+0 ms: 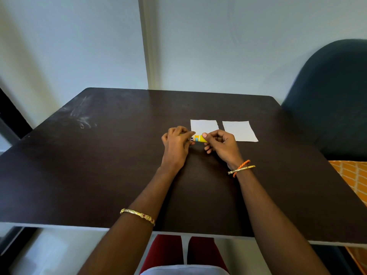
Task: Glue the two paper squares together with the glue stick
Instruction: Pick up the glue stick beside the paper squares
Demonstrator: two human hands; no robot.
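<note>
The left hand (175,142) and the right hand (220,142) are holding the yellow glue stick (199,138) sideways between them, each grip closing on one end; it is sitting just above the dark tabletop (119,165); two white paper squares (204,126) (239,131) are lying flat just behind, side by side and apart.

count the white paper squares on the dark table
2. One white paper square lies just beyond the hands, its near edge hidden by the yellow glue stick. The other lies flat to its right, apart.
</note>
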